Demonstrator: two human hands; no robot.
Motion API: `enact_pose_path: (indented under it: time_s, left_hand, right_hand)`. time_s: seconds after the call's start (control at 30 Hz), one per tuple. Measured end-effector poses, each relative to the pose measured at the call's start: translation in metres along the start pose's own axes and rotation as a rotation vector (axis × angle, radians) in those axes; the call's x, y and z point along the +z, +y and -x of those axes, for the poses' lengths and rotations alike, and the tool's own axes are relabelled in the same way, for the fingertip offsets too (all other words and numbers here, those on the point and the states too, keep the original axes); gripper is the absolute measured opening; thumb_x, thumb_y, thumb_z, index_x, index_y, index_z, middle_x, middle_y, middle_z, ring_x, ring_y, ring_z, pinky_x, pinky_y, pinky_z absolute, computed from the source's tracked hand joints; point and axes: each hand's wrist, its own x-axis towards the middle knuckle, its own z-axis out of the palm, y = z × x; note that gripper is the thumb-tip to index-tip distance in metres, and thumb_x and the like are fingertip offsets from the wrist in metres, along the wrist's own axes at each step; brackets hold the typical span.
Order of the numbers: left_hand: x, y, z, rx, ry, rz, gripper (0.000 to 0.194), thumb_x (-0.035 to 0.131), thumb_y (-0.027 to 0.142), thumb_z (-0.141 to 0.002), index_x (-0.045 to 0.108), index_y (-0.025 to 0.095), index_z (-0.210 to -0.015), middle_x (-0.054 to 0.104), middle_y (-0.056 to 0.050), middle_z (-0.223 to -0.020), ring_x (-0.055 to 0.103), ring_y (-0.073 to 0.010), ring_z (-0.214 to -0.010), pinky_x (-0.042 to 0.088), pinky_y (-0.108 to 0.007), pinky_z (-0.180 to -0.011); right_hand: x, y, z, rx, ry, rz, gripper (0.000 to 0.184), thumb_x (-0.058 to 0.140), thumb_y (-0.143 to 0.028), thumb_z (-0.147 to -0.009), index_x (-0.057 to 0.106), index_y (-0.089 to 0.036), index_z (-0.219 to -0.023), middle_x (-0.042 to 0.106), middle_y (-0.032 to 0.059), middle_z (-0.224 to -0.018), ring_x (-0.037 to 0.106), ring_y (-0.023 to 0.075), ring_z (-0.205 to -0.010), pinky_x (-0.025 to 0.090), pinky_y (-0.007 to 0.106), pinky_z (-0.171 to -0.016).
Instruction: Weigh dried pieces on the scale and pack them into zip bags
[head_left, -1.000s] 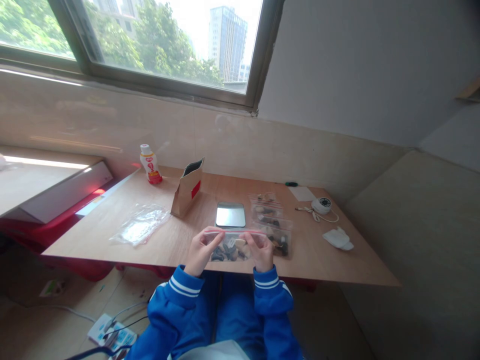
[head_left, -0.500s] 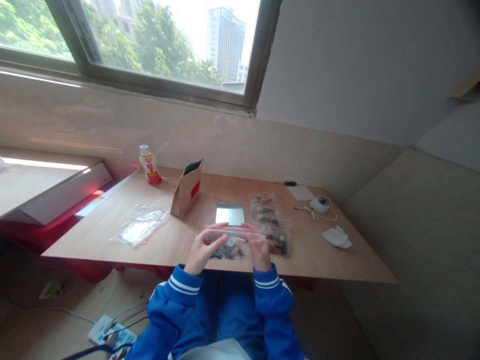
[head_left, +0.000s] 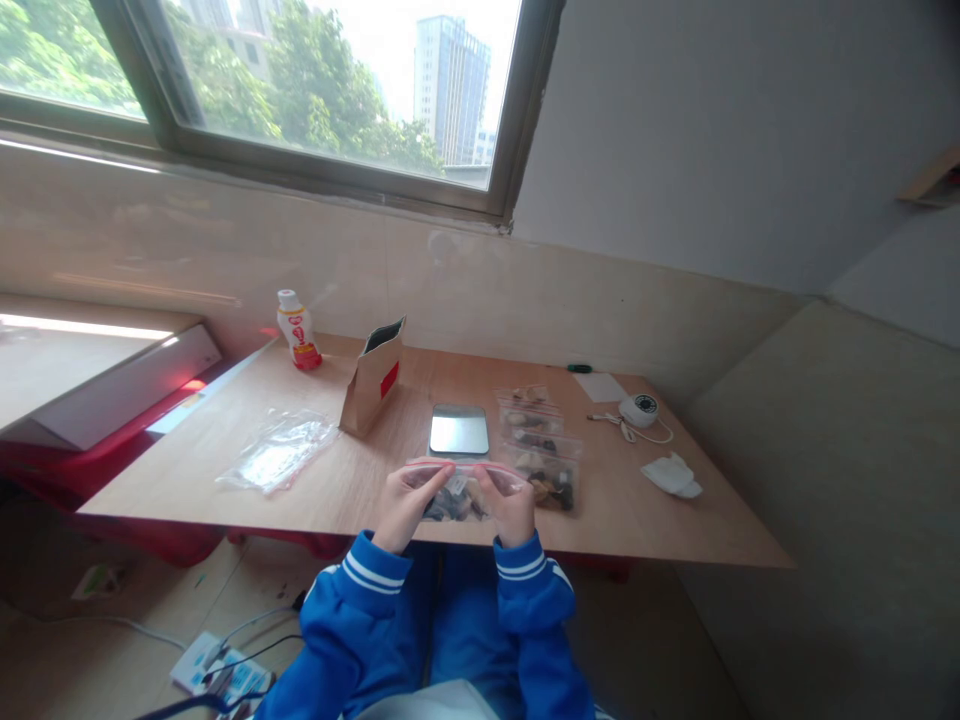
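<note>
Between my two hands is a clear zip bag [head_left: 459,500] with a red strip along its top and dark and tan pieces inside, perhaps stones. My left hand [head_left: 405,500] pinches the strip on its left part. On the right part, my right hand [head_left: 510,503] grips the same strip, thumbs near each other at the middle. Just beyond the bag lies a flat device with a shiny silver top [head_left: 459,430], which looks like a small scale. To the right, several filled zip bags [head_left: 551,480] lie in an overlapping column.
A brown paper bag [head_left: 371,385] stands open-topped behind left, beside a white and red bottle [head_left: 300,335]. Clear empty plastic bags [head_left: 281,450] lie at left. On the right are a white round device with a cable [head_left: 639,408], a crumpled tissue [head_left: 673,475] and a white paper [head_left: 600,387].
My right hand has slid left along the strip, toward my left hand, and its thumb now presses near the middle. The strip bows more, and the flat device shows more fully.
</note>
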Motion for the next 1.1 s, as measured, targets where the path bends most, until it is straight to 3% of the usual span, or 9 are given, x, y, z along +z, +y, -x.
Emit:
enact_pose_path:
  time_s: [0.13,0.27,0.4,0.47,0.53,0.77,1.1]
  left_hand:
    - [-0.001,0.007,0.001,-0.008,-0.013,0.005,0.023,0.071,0.038,-0.068,0.073,0.016,-0.075,0.072,-0.005,-0.079,0.067,-0.0207,-0.079,0.054,-0.028,-0.071]
    - [-0.005,0.018,0.000,0.003,-0.136,-0.013,0.023,0.071,0.038,-0.069,0.071,0.015,-0.076,0.070,-0.004,-0.072,0.065,-0.0182,-0.071,0.053,-0.027,-0.065]
    - [-0.005,0.018,-0.002,0.001,-0.204,0.016,0.027,0.070,0.039,-0.069,0.070,0.015,-0.082,0.070,-0.005,-0.079,0.065,-0.0189,-0.074,0.054,-0.027,-0.064]
    - [-0.003,0.015,-0.001,-0.008,-0.192,0.027,0.030,0.070,0.039,-0.070,0.070,0.015,-0.088,0.071,-0.006,-0.083,0.066,-0.0197,-0.077,0.054,-0.027,-0.064]
    - [-0.001,0.012,0.000,-0.020,-0.169,0.025,0.030,0.070,0.038,-0.070,0.070,0.015,-0.089,0.072,-0.006,-0.083,0.066,-0.0200,-0.077,0.054,-0.027,-0.066]
    - [0.003,0.011,0.001,0.002,-0.089,0.046,0.024,0.071,0.037,-0.069,0.072,0.016,-0.079,0.073,-0.006,-0.081,0.067,-0.0222,-0.082,0.053,-0.032,-0.077]
    - [0.008,0.010,0.005,0.016,0.006,0.004,0.021,0.071,0.036,-0.069,0.072,0.016,-0.076,0.072,-0.005,-0.076,0.067,-0.0191,-0.076,0.053,-0.027,-0.072]
  right_hand:
    - [-0.002,-0.001,0.001,-0.013,0.022,0.020,0.022,0.069,-0.038,-0.073,0.072,-0.016,-0.076,0.074,0.0068,-0.073,0.069,0.0225,-0.070,0.057,0.035,-0.068]
    - [-0.003,-0.009,0.000,-0.015,-0.020,0.006,0.021,0.070,-0.038,-0.072,0.069,-0.018,-0.071,0.073,0.0054,-0.070,0.069,0.0214,-0.067,0.057,0.034,-0.066]
    - [0.000,-0.017,0.000,-0.018,-0.060,-0.156,0.028,0.068,-0.038,-0.074,0.066,-0.019,-0.094,0.074,0.0053,-0.080,0.070,0.0216,-0.074,0.057,0.035,-0.072]
    - [0.002,-0.020,0.001,-0.014,-0.069,-0.184,0.034,0.069,-0.037,-0.073,0.063,-0.020,-0.102,0.074,0.0039,-0.078,0.070,0.0208,-0.071,0.057,0.034,-0.070]
    - [0.003,-0.020,0.002,-0.017,-0.069,-0.155,0.030,0.070,-0.036,-0.073,0.064,-0.019,-0.097,0.073,0.0030,-0.076,0.070,0.0197,-0.069,0.057,0.032,-0.067]
    - [0.007,-0.016,0.003,0.000,-0.069,-0.149,0.032,0.071,-0.036,-0.071,0.063,-0.019,-0.096,0.073,0.0028,-0.075,0.069,0.0191,-0.068,0.056,0.031,-0.065]
    - [0.023,-0.006,0.001,0.013,0.039,-0.147,0.033,0.073,-0.033,-0.069,0.051,-0.020,-0.090,0.067,-0.0019,-0.065,0.065,0.0149,-0.057,0.053,0.026,-0.057]
